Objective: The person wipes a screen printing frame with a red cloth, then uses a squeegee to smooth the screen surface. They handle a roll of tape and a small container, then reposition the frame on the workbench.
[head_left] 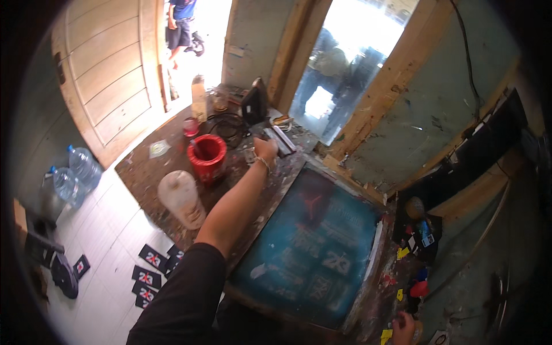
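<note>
My left hand (265,150) reaches across to the far part of the cluttered worktable, with a bracelet at its wrist. Its fingers are curled beside a long pale-edged bar (282,141), perhaps a squeegee; what they grip is hidden. Low at the right edge of the table, my right hand (404,329) is partly cut off, close to a yellow scrap (386,336); its grip is unclear. Between the two arms lies a framed blue-green printing screen (305,247) with pale designs and a dark red patch near its far end.
Left of my forearm stand a red bucket (207,158) and a whitish plastic jug (181,198). Black printed pieces (146,277) lie on the white tiled floor, with large water bottles (69,187) farther back. A person (181,26) is outside the open door (106,63).
</note>
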### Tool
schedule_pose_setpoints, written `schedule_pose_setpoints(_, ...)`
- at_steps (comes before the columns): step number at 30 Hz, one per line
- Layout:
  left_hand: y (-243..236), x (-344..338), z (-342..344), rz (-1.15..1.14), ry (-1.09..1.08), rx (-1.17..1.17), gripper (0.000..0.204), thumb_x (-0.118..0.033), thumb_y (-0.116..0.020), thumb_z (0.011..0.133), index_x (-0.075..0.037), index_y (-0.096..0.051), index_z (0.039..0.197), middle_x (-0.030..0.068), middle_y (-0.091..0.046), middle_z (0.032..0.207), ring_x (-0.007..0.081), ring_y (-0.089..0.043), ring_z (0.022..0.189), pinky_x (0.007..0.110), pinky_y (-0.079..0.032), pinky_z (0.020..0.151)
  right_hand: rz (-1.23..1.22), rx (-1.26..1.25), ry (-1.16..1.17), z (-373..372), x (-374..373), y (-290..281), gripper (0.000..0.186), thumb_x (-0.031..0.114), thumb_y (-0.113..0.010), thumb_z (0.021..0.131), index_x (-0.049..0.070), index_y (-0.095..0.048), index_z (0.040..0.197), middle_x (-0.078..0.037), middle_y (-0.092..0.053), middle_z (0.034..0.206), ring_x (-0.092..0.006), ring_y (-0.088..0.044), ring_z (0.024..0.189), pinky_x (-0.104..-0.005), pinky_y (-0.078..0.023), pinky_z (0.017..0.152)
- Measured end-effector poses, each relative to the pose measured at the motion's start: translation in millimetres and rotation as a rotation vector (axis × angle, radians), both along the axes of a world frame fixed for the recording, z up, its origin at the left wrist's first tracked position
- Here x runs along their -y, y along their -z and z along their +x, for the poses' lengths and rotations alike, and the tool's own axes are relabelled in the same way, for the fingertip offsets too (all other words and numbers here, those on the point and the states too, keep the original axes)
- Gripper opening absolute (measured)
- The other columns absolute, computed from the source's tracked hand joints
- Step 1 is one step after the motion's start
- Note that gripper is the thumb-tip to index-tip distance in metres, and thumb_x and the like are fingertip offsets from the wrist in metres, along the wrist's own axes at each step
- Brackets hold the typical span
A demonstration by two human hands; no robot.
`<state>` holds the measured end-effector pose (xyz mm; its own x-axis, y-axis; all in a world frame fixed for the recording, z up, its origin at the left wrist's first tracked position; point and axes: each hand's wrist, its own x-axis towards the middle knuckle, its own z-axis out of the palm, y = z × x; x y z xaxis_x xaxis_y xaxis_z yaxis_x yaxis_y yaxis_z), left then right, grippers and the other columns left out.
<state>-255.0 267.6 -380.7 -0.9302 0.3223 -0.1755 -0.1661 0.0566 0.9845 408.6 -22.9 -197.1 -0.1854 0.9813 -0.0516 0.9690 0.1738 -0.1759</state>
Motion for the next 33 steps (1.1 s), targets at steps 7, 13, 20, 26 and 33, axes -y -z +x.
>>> schedule_pose_setpoints(7, -16, -67, -13, -0.299, -0.036, -0.018, 0.056, -0.012, -0.074, 0.076, 0.009, -0.046, 0.119, 0.0295, -0.063, 0.111, 0.0403, -0.063, 0.106, 0.042, -0.052, 0.092, -0.123, -0.133, 0.25, 26, -6, 21, 0.031, 0.015, -0.063, 0.092, -0.001, -0.06, 0.118, -0.019, -0.065, 0.099, -0.0293, -0.063, 0.089, -0.0377, -0.05, 0.078)
schedule_pose_setpoints(13, -25, -42, -4, -0.445, 0.144, -0.479, 0.049, -0.018, -0.072, 0.076, 0.006, -0.054, 0.114, 0.0277, -0.06, 0.113, 0.0406, -0.061, 0.107, 0.045, -0.05, 0.092, -0.072, -0.297, 0.19, 17, -35, 34, 0.031, 0.015, -0.064, 0.092, 0.0, -0.061, 0.118, -0.018, -0.066, 0.095, -0.0284, -0.063, 0.085, -0.037, -0.051, 0.075)
schedule_pose_setpoints(20, -40, 20, -47, -1.056, 0.902, -1.134, 0.04, -0.039, -0.069, 0.077, -0.011, -0.066, 0.106, 0.0152, -0.067, 0.105, 0.0348, -0.063, 0.102, 0.048, -0.044, 0.095, -0.094, -0.332, 0.072, 13, -36, 53, 0.029, 0.018, -0.063, 0.093, 0.002, -0.062, 0.116, -0.017, -0.061, 0.094, -0.0265, -0.064, 0.074, -0.0353, -0.052, 0.064)
schedule_pose_setpoints(26, -18, 48, -38, -1.068, 0.867, -1.433, 0.028, -0.022, -0.042, 0.095, -0.019, -0.065, 0.111, 0.0079, -0.07, 0.102, 0.0258, -0.067, 0.097, 0.05, -0.042, 0.084, -0.172, -0.375, 0.31, -9, -12, 10, 0.033, 0.022, -0.059, 0.094, 0.004, -0.061, 0.121, -0.021, -0.063, 0.115, -0.0341, -0.062, 0.104, -0.0398, -0.048, 0.091)
schedule_pose_setpoints(33, -42, 68, -23, -0.706, 0.718, -1.483, 0.022, -0.022, -0.045, 0.094, -0.009, -0.063, 0.095, 0.0182, -0.068, 0.084, 0.0349, -0.067, 0.083, 0.049, -0.046, 0.075, -0.015, -0.379, 0.34, 22, 4, 31, 0.026, 0.002, -0.065, 0.079, -0.003, -0.063, 0.104, -0.015, -0.066, 0.091, -0.0243, -0.066, 0.081, -0.0357, -0.051, 0.073)
